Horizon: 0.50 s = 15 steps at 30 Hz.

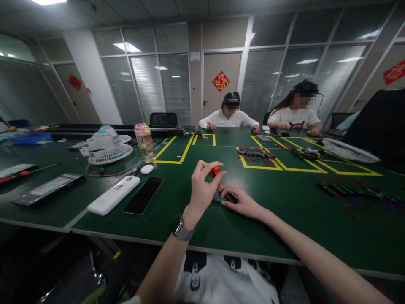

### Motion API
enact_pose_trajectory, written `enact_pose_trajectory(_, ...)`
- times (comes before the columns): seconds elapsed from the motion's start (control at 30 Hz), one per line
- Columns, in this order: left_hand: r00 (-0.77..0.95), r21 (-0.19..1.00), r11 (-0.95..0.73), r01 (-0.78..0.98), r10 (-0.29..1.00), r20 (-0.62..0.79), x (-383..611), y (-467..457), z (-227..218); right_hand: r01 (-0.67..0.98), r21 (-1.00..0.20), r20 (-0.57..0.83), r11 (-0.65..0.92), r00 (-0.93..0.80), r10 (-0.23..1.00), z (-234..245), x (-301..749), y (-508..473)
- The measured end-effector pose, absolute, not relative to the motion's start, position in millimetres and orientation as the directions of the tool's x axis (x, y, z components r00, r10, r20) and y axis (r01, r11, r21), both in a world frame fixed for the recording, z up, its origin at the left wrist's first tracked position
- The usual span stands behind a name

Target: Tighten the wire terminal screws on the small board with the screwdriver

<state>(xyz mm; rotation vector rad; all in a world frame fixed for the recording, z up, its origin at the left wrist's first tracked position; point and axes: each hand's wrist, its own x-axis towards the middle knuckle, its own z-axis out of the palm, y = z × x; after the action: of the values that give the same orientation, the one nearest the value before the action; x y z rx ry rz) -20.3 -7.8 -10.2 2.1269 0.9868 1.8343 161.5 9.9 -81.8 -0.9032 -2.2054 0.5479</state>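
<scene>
My left hand point(202, 185) is raised a little above the green table point(284, 219), its thumb and fingers pinched on the orange handle of a small screwdriver point(215, 171) that points down. My right hand point(239, 201) lies on the table just right of it, fingers pressed on a small dark part with coloured wires point(221, 199). A watch sits on my left wrist.
A black phone point(144, 195), a white power bank point(114, 195), a white mouse point(147, 169), a bottle point(144, 142) and a small fan point(106, 147) lie to the left. Bundles of coloured wires point(256, 154) lie ahead and at the right point(357, 192). Two people sit at the far side.
</scene>
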Motion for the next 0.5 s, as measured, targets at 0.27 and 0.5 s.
enact_pose_trajectory(0.27,0.205,0.197,-0.744,0.639,0.411,0.888,-14.5,-14.5,-3.2,0.451,-0.598,0.427,0.662,-0.52,0.74,-80.6,161.4,9.2)
enact_pose_trajectory(0.5,0.745,-0.331,-0.776,0.537,0.252,0.618,-6.8,1.2,33.5,0.484,-0.567,0.443,0.666,-0.503,0.742,-80.7,160.8,9.6)
